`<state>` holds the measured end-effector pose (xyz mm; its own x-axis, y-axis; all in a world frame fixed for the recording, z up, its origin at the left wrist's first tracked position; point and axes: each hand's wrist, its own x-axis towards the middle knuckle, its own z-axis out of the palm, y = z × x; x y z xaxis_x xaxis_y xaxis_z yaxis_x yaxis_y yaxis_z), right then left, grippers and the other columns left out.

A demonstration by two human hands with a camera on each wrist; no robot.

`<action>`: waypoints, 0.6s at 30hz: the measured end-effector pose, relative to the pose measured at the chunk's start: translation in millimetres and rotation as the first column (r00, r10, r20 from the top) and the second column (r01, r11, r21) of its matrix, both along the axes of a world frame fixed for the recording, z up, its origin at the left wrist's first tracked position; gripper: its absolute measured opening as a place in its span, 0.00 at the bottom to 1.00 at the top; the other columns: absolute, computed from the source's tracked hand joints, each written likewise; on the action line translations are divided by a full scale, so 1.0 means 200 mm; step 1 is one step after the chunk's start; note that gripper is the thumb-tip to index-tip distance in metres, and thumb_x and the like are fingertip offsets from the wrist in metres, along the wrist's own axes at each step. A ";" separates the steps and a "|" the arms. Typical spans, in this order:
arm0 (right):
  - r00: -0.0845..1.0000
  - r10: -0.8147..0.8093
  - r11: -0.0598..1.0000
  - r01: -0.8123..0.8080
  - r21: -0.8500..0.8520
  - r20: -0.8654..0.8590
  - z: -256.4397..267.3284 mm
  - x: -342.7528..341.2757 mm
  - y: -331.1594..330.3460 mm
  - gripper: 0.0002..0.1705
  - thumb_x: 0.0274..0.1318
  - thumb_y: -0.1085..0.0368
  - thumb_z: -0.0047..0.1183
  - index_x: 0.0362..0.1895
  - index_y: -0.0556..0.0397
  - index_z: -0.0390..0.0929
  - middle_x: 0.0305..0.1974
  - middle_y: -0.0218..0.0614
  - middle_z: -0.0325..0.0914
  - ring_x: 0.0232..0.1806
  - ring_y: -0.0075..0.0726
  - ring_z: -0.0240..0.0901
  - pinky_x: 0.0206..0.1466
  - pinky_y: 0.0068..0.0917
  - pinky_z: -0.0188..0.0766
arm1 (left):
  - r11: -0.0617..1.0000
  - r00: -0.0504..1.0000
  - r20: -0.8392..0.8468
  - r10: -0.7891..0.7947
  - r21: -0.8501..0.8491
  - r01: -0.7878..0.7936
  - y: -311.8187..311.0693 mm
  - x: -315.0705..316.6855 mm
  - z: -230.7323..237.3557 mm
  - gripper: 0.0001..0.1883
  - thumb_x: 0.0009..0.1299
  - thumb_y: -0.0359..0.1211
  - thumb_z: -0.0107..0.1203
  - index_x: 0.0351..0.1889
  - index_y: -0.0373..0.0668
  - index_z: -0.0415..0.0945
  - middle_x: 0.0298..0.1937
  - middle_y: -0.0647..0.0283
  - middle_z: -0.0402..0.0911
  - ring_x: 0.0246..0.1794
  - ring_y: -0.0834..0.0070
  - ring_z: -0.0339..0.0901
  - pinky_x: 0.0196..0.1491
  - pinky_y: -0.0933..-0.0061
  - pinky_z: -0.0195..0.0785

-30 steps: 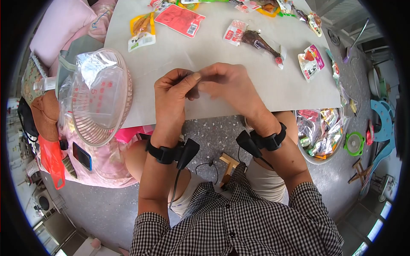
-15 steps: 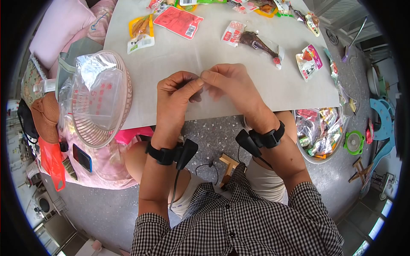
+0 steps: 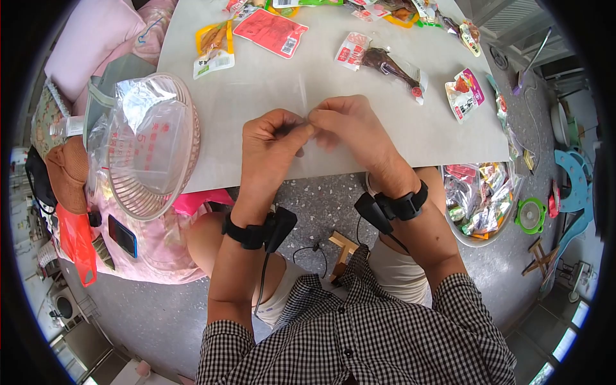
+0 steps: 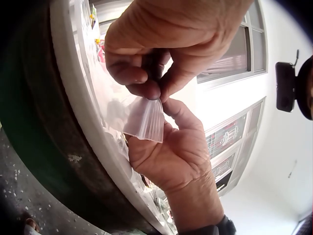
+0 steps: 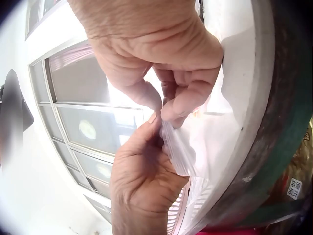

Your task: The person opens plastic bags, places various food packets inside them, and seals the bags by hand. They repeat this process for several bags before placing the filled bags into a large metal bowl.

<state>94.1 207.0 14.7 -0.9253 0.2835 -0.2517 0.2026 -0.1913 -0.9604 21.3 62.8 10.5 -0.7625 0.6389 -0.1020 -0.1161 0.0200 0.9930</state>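
Note:
Over the near part of the table, my left hand (image 3: 273, 144) and right hand (image 3: 350, 128) meet at the fingertips. Between them is a thin clear plastic bag (image 4: 145, 122), hard to make out in the head view. My left thumb and forefinger pinch its edge in the left wrist view, and the plastic fans out from there in creases. The right wrist view has my right thumb and fingertips pinching the plastic close beside the left thumb. Part of the bag is hidden behind the fingers.
At left, a pink slatted basket (image 3: 191, 138) holds clear plastic bags (image 3: 144, 138) with red print. Snack packets lie across the back, including a red packet (image 3: 272, 32) and a vacuum-packed drumstick (image 3: 391, 65). A basin (image 3: 478, 240) of packets sits below the table's right edge.
Both hands have shifted slightly right, the left one more. Their fingertips have come together at the plastic, where the right fingers earlier lay further over the left hand.

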 end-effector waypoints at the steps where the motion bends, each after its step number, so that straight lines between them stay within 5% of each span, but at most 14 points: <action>1: 1.000 -0.003 1.000 0.003 -0.004 0.005 0.00 0.00 0.00 0.13 0.51 0.60 0.54 0.28 0.60 0.80 0.22 0.31 0.78 0.21 0.19 0.73 0.24 0.16 0.70 | 1.000 1.000 0.004 0.009 0.000 -0.009 0.00 0.00 0.00 0.04 0.59 0.26 0.60 0.26 0.35 0.77 0.20 0.69 0.76 0.20 0.87 0.68 0.23 0.84 0.61; 10: 1.000 0.007 0.998 -0.008 0.058 0.021 0.05 0.01 0.01 0.13 0.51 0.61 0.54 0.30 0.61 0.81 0.23 0.33 0.78 0.22 0.21 0.73 0.24 0.17 0.69 | 0.998 0.999 -0.038 -0.006 -0.059 0.004 0.01 0.01 0.01 0.04 0.60 0.26 0.58 0.26 0.35 0.77 0.20 0.69 0.75 0.19 0.87 0.68 0.22 0.83 0.60; 18: 1.000 0.009 0.999 -0.009 -0.033 0.002 0.02 0.00 0.01 0.12 0.52 0.61 0.55 0.30 0.60 0.81 0.23 0.32 0.78 0.21 0.21 0.72 0.23 0.17 0.68 | 0.999 0.989 0.137 -0.050 0.021 0.048 -0.01 -0.02 0.01 0.06 0.60 0.30 0.60 0.26 0.37 0.77 0.19 0.69 0.74 0.20 0.85 0.68 0.24 0.82 0.61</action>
